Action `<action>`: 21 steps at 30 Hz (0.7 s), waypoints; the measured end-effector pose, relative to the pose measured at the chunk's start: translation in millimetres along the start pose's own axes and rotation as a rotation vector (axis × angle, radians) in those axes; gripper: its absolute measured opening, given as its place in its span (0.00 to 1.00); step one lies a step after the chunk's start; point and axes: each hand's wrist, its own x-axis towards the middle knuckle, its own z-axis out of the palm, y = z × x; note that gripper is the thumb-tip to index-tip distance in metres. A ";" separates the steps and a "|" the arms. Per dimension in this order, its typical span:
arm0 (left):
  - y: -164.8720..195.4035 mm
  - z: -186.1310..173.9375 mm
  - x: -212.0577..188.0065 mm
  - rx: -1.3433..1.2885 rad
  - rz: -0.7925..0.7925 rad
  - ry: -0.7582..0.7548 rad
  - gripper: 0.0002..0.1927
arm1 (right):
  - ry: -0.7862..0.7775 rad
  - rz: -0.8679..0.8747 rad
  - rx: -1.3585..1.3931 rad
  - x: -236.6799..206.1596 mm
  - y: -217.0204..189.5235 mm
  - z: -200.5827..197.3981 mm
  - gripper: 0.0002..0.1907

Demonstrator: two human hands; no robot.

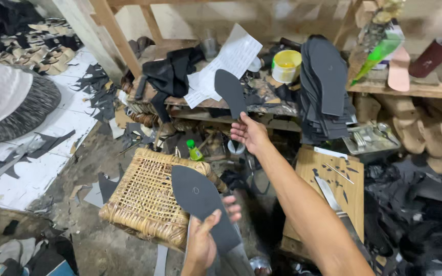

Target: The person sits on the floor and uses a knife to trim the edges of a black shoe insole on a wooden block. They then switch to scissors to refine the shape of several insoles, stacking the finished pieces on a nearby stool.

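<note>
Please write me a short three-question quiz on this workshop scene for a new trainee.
1. True or false: the left hand holds a dark sole-shaped piece above the woven cane stool.
2. What does the right hand hold?
A. a yellow tub
B. a dark sole cut-out, pinched at its lower end
C. a knife
3. Fill in: the tall stack of dark soles stands to the ____ of the yellow tub in the picture.

Key
1. True
2. B
3. right
</note>
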 end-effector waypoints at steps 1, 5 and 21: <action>1.5 -0.8 -0.1 -0.057 0.016 0.036 0.28 | 0.005 -0.032 0.004 3.8 0.4 7.9 0.18; 9.7 0.6 6.4 0.044 0.069 -0.016 0.29 | 0.018 -0.340 -0.096 -1.8 -6.9 27.6 0.06; -16.8 82.0 14.6 -0.386 -0.050 -0.465 0.43 | 0.050 -0.223 -0.079 -352.1 25.8 -62.5 0.13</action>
